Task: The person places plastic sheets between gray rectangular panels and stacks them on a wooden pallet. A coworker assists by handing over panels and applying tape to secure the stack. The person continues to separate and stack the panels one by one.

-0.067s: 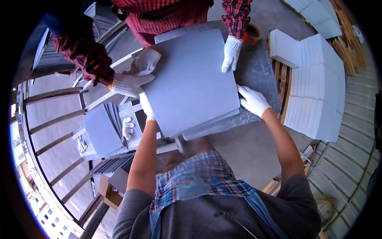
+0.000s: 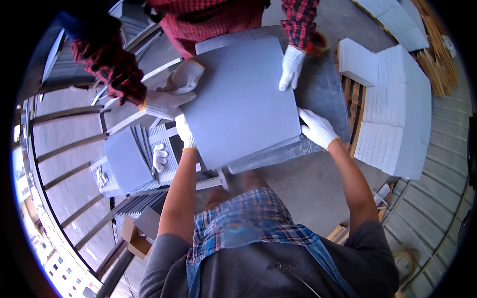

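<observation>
A large flat grey sheet (image 2: 238, 99) lies over a table, a second sheet's edge (image 2: 278, 147) showing below it at the near right. My left hand (image 2: 185, 132), in a white knit glove, holds the sheet's left edge; its fingertips are hidden. At the right edge, my gloved right hand (image 2: 318, 128) touches the sheet with fingers stretched and thumb apart. Across from me, a co-worker in a red checked shirt has a gloved hand (image 2: 166, 103) at the left edge, just above mine. The co-worker's other gloved hand (image 2: 292, 68) rests on the far right edge.
Stacked white panels (image 2: 392, 114) stand on a wooden pallet (image 2: 354, 99) at the right. On the left, grey panels (image 2: 126, 161) and a loose white glove (image 2: 159, 159) lie beside a metal frame. An open cardboard box (image 2: 135, 241) is at lower left. Tape (image 2: 320, 40) lies at the table's far right.
</observation>
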